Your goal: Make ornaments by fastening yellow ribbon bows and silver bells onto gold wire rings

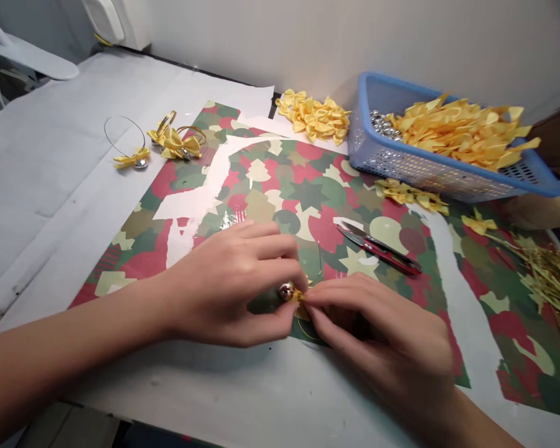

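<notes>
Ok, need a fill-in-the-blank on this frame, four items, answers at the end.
1. The plastic basket is coloured ____.
2. The ribbons heaped in it are coloured ____.
3. The snips lie with their blades toward the picture's ____ side.
4. The left hand and right hand pinch a ribbon piece beside a shiny ball coloured ____.

Missing words: blue; yellow; left; silver.

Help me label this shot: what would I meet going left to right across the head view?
White stand, wire-looped bow, clustered yellow bows, silver ball at the hands, red-handled snips, lone yellow bow, bundle of straw-like strands.
</notes>
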{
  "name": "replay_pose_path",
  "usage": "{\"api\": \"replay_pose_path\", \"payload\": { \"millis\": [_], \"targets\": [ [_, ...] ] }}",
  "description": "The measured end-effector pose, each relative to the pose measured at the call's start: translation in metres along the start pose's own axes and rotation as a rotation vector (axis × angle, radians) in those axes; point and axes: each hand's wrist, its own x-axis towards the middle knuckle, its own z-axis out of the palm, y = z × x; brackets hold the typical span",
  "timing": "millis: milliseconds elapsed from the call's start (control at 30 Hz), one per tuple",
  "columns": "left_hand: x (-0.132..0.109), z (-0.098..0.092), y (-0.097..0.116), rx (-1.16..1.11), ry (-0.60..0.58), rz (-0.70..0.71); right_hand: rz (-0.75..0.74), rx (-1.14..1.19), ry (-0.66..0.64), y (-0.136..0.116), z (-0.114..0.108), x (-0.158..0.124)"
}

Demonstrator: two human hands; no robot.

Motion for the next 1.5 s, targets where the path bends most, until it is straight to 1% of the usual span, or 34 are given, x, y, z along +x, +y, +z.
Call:
{"api": "replay_pose_path", "payload": {
  "millis": [133, 267, 467, 600, 667, 700, 867, 967, 1133, 1267, 1400, 1500],
  "targets": [
    [0.0, 0.001, 0.002, -0.04, -0.037, -0.087, 0.183, 0.111, -0.037, -0.001, -0.004, 0.002],
    [0.0, 0.006, 0.003, -0.036, -0.036, -0.092, 0.366, 0.229, -0.044, 0.0, -0.004, -0.002],
    [0.0, 0.008, 0.003, -0.038, -0.06, -0.107, 0.5, 0.302, -0.043, -0.002, -0.004, -0.002],
    [0.0, 0.007, 0.003, -0.049, -0.06, -0.114, 0.588, 0.35, 0.03, -0.005, -0.006, -0.001],
    [-0.001, 0.007, 0.003, -0.047, -0.06, -0.117, 0.585, 0.353, 0.047, -0.005, -0.007, -0.002],
    [-0.001, 0.007, 0.003, -0.045, -0.06, -0.118, 0.563, 0.335, 0.034, -0.004, -0.007, -0.002],
    [-0.001, 0.008, 0.003, -0.054, -0.062, -0.116, 0.353, 0.136, -0.13, 0.0, -0.009, 0.0],
    [-0.001, 0.008, 0.003, -0.055, -0.062, -0.119, 0.304, 0.1, -0.162, -0.001, -0.009, 0.002],
    [-0.001, 0.008, 0.003, -0.062, -0.074, -0.123, 0.343, 0.145, -0.162, -0.002, -0.011, 0.003],
    [0.0, 0.008, 0.004, -0.051, -0.052, -0.115, 0.381, 0.189, -0.166, -0.001, -0.015, 0.007],
    [0.0, 0.008, 0.004, -0.036, -0.053, -0.106, 0.433, 0.258, -0.193, 0.001, -0.02, 0.01],
    [-0.001, 0.008, 0.004, -0.003, -0.047, -0.088, 0.504, 0.33, -0.19, 0.002, -0.02, 0.009]
  ]
}}
